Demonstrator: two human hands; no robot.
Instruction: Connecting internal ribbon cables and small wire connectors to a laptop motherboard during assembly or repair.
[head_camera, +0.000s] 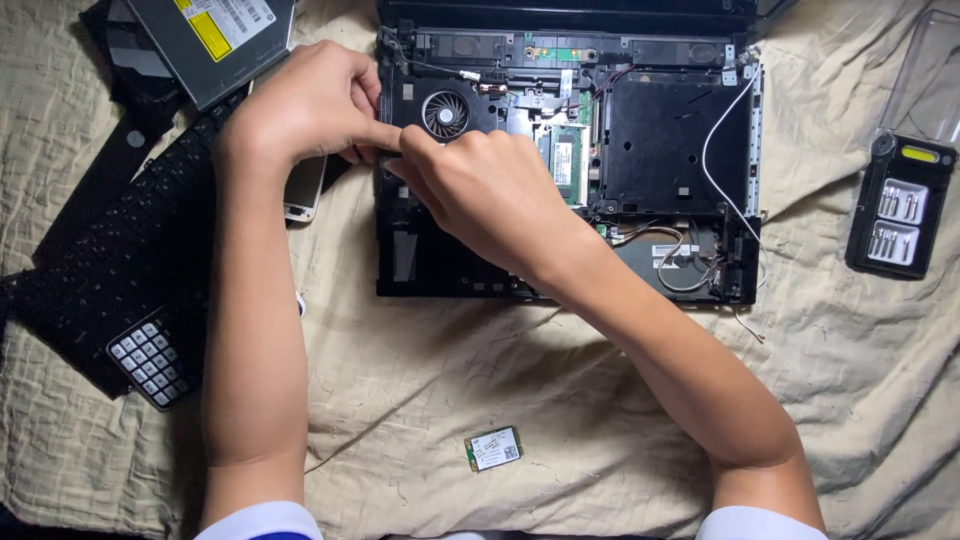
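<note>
Item 1: opened black laptop chassis (660, 130), keyboard removed, lying on a creased beige cloth (420, 400) in the upper centre of the frame. Long axis runs left to right across the picture; hinge edge points to the top of the frame, front edge toward the person.

Item 2: round black cooling fan (446, 113) at the chassis's upper left corner. Left hand (310, 105) and right hand (490, 195) meet just left of and below it, both fingertip grips pinched closed on something too small to identify.

Step judged in hand: freeing a small part beside the fan. Next move likely calls for a steady, fine pull or turn without snagging the white wire (722, 150).

Adjacent: detached black keyboard (110, 260), left; small green circuit card (493, 449), lower centre; black screwdriver-bit case (900, 205), right; grey optical drive (215, 40), upper left.
</note>
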